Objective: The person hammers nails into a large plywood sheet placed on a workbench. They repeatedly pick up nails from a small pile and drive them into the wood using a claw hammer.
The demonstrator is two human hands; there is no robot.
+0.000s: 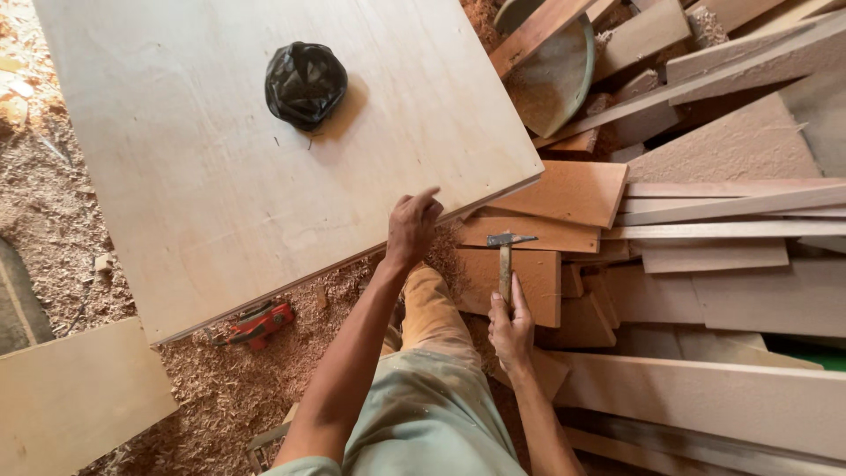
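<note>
My left hand (411, 227) rests on the near edge of the big plywood sheet (264, 150), fingers curled, index pointing toward 1 o'clock; it touches the board and grips nothing I can see. My right hand (511, 328) is closed around the wooden handle of a hammer (506, 256), head up at 12 o'clock from the hand, held over the stacked offcuts.

The sheet fills the upper left of the view, tilted, its corner pointing to 3 o'clock. On it, up at 11 o'clock from my left hand, sits a black crumpled plastic bag (305, 83), well apart from both hands.

At 3 o'clock from the hammer lies a heap of wooden boards (714, 229), planks and short brown pieces overlapping. At 1 o'clock, a round pan (555, 84) with sawdust in it, partly under a plank.

Floor is covered in wood shavings (220, 388). A red tool (258, 324) lies in them just below the sheet's near edge, at 9 o'clock from my right hand. Another pale board (75, 397) sits at 8 o'clock, lower left corner. My knee in tan trousers (432, 308) is between the two hands.
</note>
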